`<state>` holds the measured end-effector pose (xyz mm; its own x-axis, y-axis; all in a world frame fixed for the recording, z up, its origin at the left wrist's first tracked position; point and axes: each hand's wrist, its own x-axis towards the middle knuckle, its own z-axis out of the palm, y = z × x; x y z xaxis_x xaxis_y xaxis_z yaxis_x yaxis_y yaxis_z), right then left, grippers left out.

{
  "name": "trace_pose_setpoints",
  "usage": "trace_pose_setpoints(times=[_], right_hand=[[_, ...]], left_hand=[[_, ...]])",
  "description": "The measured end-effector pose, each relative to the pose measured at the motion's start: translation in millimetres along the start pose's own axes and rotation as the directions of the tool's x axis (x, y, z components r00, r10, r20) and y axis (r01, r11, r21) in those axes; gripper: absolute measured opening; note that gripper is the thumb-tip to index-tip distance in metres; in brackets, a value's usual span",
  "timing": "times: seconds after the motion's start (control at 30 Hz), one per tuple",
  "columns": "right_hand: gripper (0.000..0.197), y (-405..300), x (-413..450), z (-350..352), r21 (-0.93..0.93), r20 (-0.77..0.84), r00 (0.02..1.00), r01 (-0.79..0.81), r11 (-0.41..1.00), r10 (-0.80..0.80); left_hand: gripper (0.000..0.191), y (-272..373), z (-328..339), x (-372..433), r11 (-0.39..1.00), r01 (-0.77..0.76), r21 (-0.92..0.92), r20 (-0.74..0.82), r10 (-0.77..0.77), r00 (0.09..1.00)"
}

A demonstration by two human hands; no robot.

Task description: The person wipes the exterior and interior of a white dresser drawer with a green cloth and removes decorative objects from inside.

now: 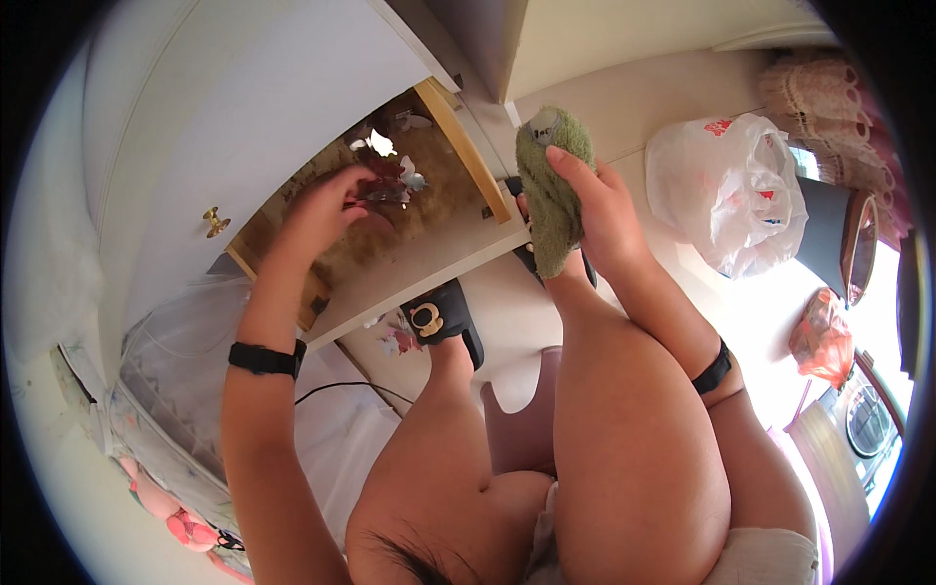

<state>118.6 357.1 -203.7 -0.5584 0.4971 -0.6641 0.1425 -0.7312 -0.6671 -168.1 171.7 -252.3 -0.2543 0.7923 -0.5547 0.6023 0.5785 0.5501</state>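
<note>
My right hand [607,208] grips a folded green terry cloth [556,168], thumb on top, held above my foot. A grey patch with dark marks shows near the cloth's far end. My left hand [329,208], blurred, reaches into an open drawer [409,289] with wooden sides and a stained brown bottom. Just beyond its fingertips are dark red and silver shiny butterfly cutouts [391,179]. Whether the fingers pinch one cannot be made out. A bright silver butterfly cutout [381,143] lies farther back in the drawer.
A white cabinet door [278,95] with a brass knob [213,222] overhangs the drawer. Below the drawer, pinkish cutouts [398,340] lie beside my black slipper [442,314]. A pink plastic stool [523,417] is between my legs. White [731,190] and red [825,336] plastic bags stand right.
</note>
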Motion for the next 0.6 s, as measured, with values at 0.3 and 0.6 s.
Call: trace_pose_setpoints(times=[0.3,0.6], right_hand=[[0.043,1.3,1.0,0.8,0.019,0.005,1.0,0.007,1.0,-0.007],[0.044,2.2,2.3,-1.7,0.029,0.0,1.0,0.005,1.0,-0.005]], left_hand=[[0.039,22.9,13.7,30.1,0.911,-0.235,0.339,-0.095,0.282,0.955],[0.025,6.0,-16.3,7.8,0.798,-0.253,0.547,-0.049,0.332,0.942]])
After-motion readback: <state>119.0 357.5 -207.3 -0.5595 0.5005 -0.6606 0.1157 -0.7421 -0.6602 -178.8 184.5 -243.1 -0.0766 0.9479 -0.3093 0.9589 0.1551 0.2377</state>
